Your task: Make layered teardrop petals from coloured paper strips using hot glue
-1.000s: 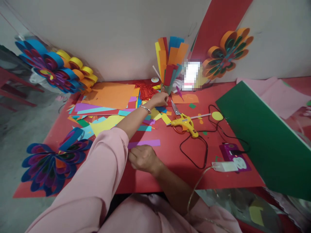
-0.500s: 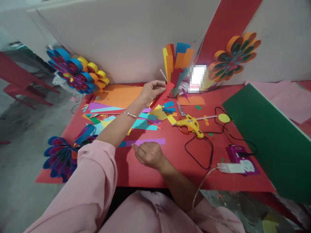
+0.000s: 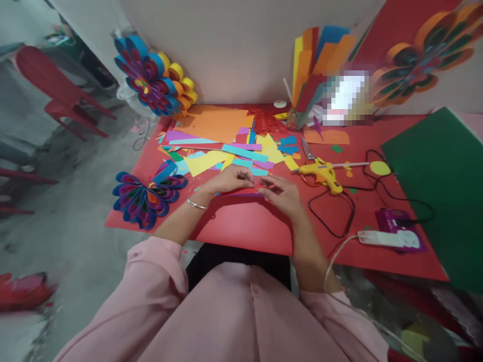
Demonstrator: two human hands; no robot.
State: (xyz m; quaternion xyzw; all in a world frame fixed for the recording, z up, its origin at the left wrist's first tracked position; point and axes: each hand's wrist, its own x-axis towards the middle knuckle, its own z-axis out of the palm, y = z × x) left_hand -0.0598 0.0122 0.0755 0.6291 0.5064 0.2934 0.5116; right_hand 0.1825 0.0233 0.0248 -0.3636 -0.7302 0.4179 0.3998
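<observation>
My left hand [image 3: 236, 180] is closed in a pinch on a red paper strip [image 3: 241, 191], low over the middle of the red table. At the strip's right end, the thumb and fingers of my right hand [image 3: 282, 197] close on it. The strip blends with the red tabletop, so its edges are hard to make out. Just beneath it lies a purple strip [image 3: 246, 195], mostly covered. A yellow glue gun [image 3: 326, 175] rests to the right of my right hand, with scissors [image 3: 308, 150] behind it.
Paper scraps [image 3: 206, 162] and an orange sheet [image 3: 215, 124] lie beyond my hands. A looped-paper flower [image 3: 147, 196] sits at left. Upright strips fill a cup [image 3: 295, 120] at the back. A power strip [image 3: 388, 240] and green board [image 3: 433, 186] are at right; a cord trails nearby.
My left hand has brought the red strip from the cup back toward me. My right hand has moved up to meet it. The view has shifted.
</observation>
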